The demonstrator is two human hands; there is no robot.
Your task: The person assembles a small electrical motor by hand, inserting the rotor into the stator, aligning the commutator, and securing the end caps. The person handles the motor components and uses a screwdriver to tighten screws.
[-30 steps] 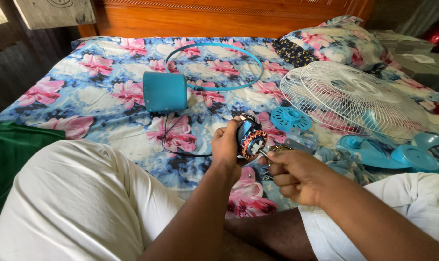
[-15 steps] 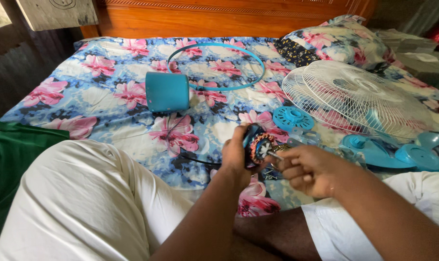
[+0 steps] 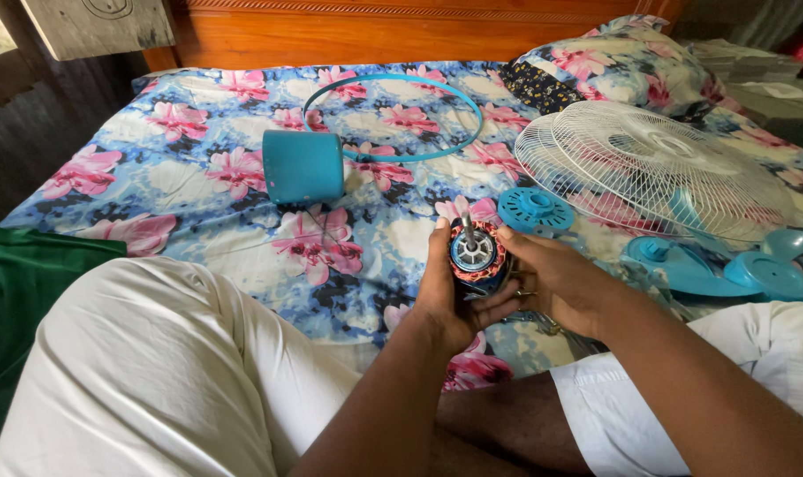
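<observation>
While I look down over my knees, my left hand (image 3: 444,296) and right hand (image 3: 556,283) both clasp the fan motor (image 3: 474,256), fingers curled shut around its copper-wound body, its shaft pointing up toward me. It sits above the floral bedsheet (image 3: 189,190). At eleven o'clock from it lies the teal motor cover (image 3: 303,166); at two o'clock, the white wire fan guard (image 3: 649,163); just beside, at one o'clock, a teal round hub plate (image 3: 534,209).

hands (image 3: 507,287) gripping fan motor (image 3: 474,254), floral bedsheet (image 3: 198,168)
</observation>
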